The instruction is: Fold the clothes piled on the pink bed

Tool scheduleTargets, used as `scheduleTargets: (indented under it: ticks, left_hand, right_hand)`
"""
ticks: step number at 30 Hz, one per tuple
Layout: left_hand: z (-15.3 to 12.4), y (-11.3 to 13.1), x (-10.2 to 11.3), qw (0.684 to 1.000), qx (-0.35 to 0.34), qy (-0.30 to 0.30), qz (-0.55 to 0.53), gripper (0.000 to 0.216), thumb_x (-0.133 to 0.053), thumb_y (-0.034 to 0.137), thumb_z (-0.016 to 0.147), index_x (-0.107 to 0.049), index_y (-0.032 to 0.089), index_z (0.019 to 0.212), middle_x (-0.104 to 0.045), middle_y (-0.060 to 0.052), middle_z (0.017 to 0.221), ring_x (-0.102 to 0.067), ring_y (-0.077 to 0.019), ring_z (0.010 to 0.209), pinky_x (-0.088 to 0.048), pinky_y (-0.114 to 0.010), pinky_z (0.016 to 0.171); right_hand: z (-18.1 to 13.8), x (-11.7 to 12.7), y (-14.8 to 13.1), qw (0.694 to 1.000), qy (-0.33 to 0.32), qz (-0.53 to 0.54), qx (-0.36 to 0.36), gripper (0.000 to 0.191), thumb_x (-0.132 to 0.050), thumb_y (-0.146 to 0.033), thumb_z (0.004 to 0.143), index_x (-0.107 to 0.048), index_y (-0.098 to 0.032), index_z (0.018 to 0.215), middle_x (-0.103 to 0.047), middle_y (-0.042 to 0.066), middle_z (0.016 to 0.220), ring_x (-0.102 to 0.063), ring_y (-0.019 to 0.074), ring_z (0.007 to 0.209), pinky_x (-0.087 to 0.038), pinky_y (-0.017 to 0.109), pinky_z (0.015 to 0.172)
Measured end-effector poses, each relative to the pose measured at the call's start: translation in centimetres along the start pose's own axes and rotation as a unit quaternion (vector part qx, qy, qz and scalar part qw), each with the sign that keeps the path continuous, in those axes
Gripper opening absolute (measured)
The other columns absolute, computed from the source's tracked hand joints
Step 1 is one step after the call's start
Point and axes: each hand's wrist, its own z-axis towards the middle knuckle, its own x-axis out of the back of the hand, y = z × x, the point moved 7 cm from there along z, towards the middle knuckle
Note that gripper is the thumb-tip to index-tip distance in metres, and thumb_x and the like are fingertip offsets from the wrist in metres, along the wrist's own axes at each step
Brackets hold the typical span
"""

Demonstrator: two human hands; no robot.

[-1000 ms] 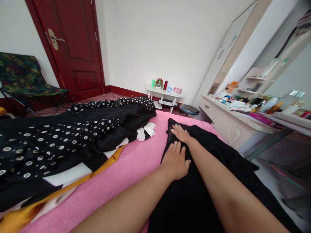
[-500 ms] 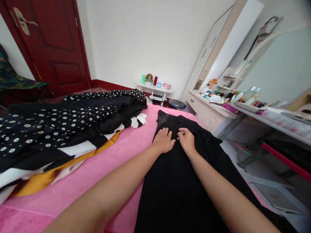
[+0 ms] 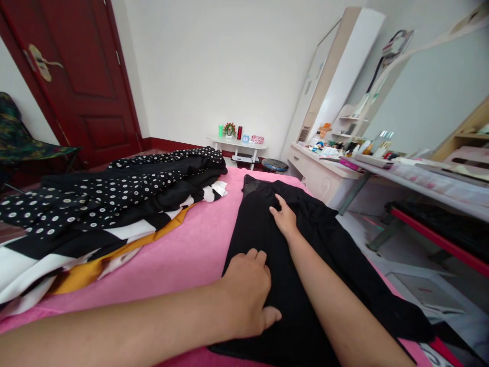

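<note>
A black garment (image 3: 282,285) lies spread on the pink bed cover (image 3: 191,244), with a long sleeve running down its right side. A small sheer patch shows at its far left corner. My left hand (image 3: 246,290) rests over the garment's left part, nearer to me, thumb stretched away and fingers bent down toward the cloth. Farther up, near the garment's top, is my right hand (image 3: 284,216), with thumb and index finger apart; its other fingers are partly hidden. I see no cloth gripped in either hand.
A pile of clothes (image 3: 126,196), with a dotted black piece on top, covers the bed's left side. At the right stand a dresser (image 3: 317,171) and a table (image 3: 431,186) loaded with small items. A low white shelf (image 3: 237,143) and round stool (image 3: 274,164) are beyond the bed.
My left hand has come back from the garment's top toward me. My right hand stays near the top, its fingers more spread. The view has shifted slightly.
</note>
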Motion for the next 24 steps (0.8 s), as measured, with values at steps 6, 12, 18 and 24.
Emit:
scheduleTargets:
  ticks: [6, 12, 18, 24]
  left_hand:
    - [-1.4, 0.5, -0.1, 0.996, -0.062, -0.009, -0.058, 0.063, -0.065, 0.053, 0.072, -0.05, 0.029, 0.128, -0.058, -0.009, 0.11, -0.058, -0.0303, 0.095, -0.048, -0.041, 0.074]
    - [1.6, -0.9, -1.7, 0.99, -0.101, -0.019, -0.096, 0.019, -0.069, 0.032, 0.074, -0.064, 0.027, 0.092, -0.064, 0.0, 0.09, -0.063, -0.0204, 0.082, -0.043, -0.027, 0.067]
    - [2.4, -0.1, 1.1, 0.975, -0.15, 0.033, -0.163, 0.014, -0.07, 0.029, 0.074, -0.065, 0.023, 0.085, -0.066, 0.002, 0.081, -0.061, -0.0146, 0.074, -0.04, -0.022, 0.062]
    - [4.0, 1.8, -0.6, 0.961, -0.197, -0.083, -0.176, 0.008, -0.07, 0.026, 0.073, -0.067, 0.02, 0.078, -0.065, 0.001, 0.068, -0.062, -0.0143, 0.064, -0.042, -0.022, 0.056]
  right_hand:
    - [0.0, -0.7, -0.3, 0.998, -0.051, -0.021, -0.007, 0.046, -0.05, -0.038, 0.085, -0.052, -0.027, 0.13, -0.056, 0.005, 0.124, -0.061, 0.0188, 0.093, -0.046, 0.03, 0.083]
    - [0.3, -1.0, 0.2, 0.998, -0.053, -0.018, -0.015, 0.044, -0.047, -0.036, 0.087, -0.053, -0.024, 0.129, -0.059, 0.005, 0.114, -0.061, 0.0185, 0.094, -0.046, 0.027, 0.079]
    - [0.5, -0.8, 0.3, 1.0, -0.022, -0.003, -0.012, 0.054, -0.046, -0.036, 0.086, -0.044, -0.019, 0.137, -0.051, 0.009, 0.124, -0.061, 0.0188, 0.097, -0.046, 0.028, 0.086]
    - [0.3, -0.5, 0.1, 0.998, -0.014, -0.058, -0.031, 0.05, -0.049, -0.033, 0.084, -0.049, -0.018, 0.132, -0.043, 0.014, 0.135, -0.057, 0.0261, 0.107, -0.045, 0.036, 0.092]
